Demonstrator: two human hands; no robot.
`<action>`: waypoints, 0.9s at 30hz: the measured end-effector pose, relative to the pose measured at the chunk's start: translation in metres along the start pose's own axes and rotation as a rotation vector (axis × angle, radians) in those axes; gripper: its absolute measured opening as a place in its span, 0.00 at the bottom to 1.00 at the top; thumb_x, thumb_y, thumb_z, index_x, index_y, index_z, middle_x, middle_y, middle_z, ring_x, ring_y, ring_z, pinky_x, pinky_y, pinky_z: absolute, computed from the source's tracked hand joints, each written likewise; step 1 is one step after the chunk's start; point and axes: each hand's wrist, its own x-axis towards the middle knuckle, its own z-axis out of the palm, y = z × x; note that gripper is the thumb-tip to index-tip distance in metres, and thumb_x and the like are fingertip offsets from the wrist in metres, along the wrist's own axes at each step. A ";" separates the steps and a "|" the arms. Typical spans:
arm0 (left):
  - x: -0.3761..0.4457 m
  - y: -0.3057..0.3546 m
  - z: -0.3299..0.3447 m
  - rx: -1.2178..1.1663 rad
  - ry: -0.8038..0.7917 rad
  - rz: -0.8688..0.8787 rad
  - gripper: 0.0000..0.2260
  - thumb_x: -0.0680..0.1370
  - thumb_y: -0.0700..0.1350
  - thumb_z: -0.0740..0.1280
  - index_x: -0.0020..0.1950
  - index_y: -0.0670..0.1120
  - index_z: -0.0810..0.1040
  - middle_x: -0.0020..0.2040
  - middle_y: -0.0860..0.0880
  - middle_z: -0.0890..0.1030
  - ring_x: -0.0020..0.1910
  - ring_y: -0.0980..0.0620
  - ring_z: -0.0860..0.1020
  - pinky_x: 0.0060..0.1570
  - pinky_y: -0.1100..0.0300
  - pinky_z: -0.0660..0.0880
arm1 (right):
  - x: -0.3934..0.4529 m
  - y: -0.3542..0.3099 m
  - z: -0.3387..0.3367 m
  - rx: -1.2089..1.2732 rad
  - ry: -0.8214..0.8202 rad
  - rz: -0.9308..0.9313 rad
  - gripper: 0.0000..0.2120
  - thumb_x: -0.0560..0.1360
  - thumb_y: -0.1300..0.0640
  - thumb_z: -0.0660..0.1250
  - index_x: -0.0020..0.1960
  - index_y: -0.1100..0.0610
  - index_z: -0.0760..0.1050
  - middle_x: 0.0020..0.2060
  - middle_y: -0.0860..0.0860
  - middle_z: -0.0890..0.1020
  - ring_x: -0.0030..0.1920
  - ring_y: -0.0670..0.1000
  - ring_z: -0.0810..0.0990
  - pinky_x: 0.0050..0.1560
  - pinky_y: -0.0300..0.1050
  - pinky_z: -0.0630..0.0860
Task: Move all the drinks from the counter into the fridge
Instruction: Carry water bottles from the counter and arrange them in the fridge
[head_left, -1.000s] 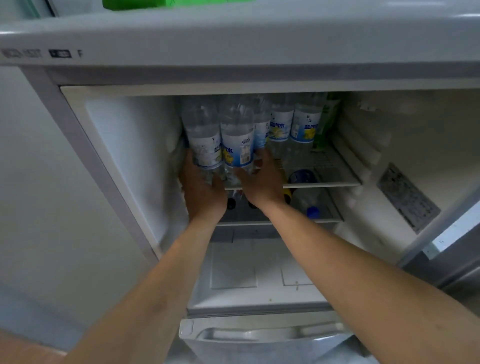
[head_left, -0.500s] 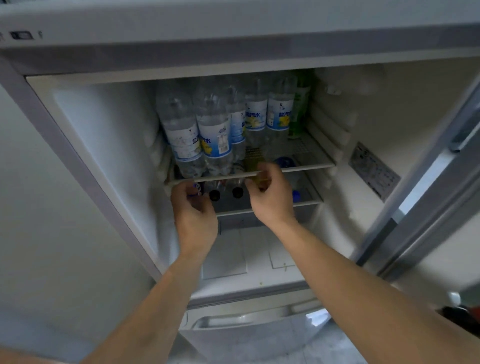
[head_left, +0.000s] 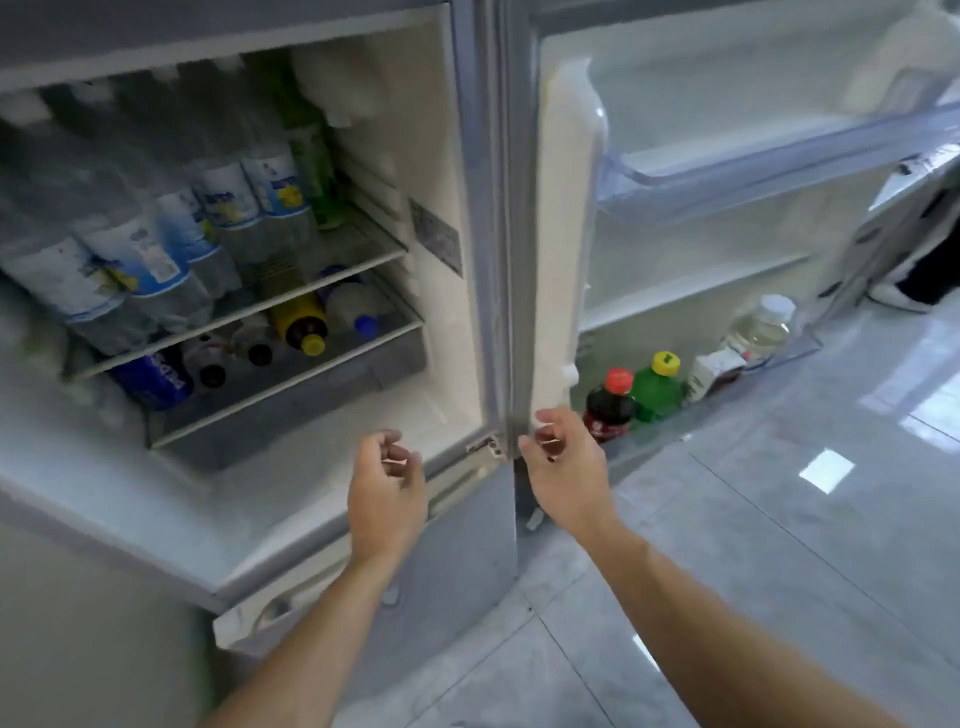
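Observation:
The fridge (head_left: 467, 218) stands open. Several clear water bottles (head_left: 140, 260) with blue-and-white labels stand on its upper wire shelf (head_left: 343, 270). Below them, bottles lie on their sides, among them a yellow-capped bottle (head_left: 301, 325) and a blue can (head_left: 153, 379). My left hand (head_left: 387, 488) hangs in front of the fridge floor, fingers loosely curled, holding nothing. My right hand (head_left: 563, 462) is beside the door hinge, also loosely curled and empty. In the lowest door rack stand a cola bottle (head_left: 610, 405), a green bottle (head_left: 657, 389), a carton (head_left: 714, 371) and a clear jar (head_left: 761, 327).
The open fridge door (head_left: 727, 130) swings out to the right, with a clear upper rack (head_left: 779, 166). A lower drawer handle (head_left: 291, 597) juts out below the compartment. Grey glossy floor tiles (head_left: 779, 519) spread to the right. A dark object (head_left: 930, 265) sits at the far right.
Both hands have let go of the water bottles and the shelf edge and drawn back out of the fridge. The view has swung right, bringing the open door into sight.

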 end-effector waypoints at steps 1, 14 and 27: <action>-0.019 -0.004 0.013 0.011 -0.064 0.004 0.10 0.78 0.42 0.67 0.55 0.53 0.71 0.42 0.55 0.78 0.41 0.62 0.77 0.39 0.72 0.71 | -0.013 0.018 -0.022 -0.008 0.041 0.048 0.11 0.75 0.59 0.71 0.56 0.53 0.75 0.42 0.47 0.80 0.39 0.38 0.77 0.41 0.22 0.68; -0.196 -0.104 0.105 0.455 -0.995 -0.363 0.26 0.76 0.46 0.72 0.72 0.47 0.67 0.53 0.46 0.79 0.49 0.46 0.79 0.50 0.55 0.74 | -0.246 0.227 -0.237 0.101 0.427 0.923 0.21 0.73 0.50 0.74 0.63 0.54 0.74 0.51 0.53 0.80 0.48 0.53 0.81 0.51 0.49 0.78; -0.182 -0.149 0.145 0.761 -1.164 -0.445 0.22 0.74 0.43 0.73 0.67 0.42 0.74 0.62 0.41 0.78 0.51 0.41 0.78 0.45 0.50 0.80 | -0.395 0.272 -0.250 0.211 0.692 1.420 0.18 0.75 0.52 0.71 0.61 0.57 0.74 0.51 0.54 0.79 0.49 0.56 0.80 0.49 0.54 0.80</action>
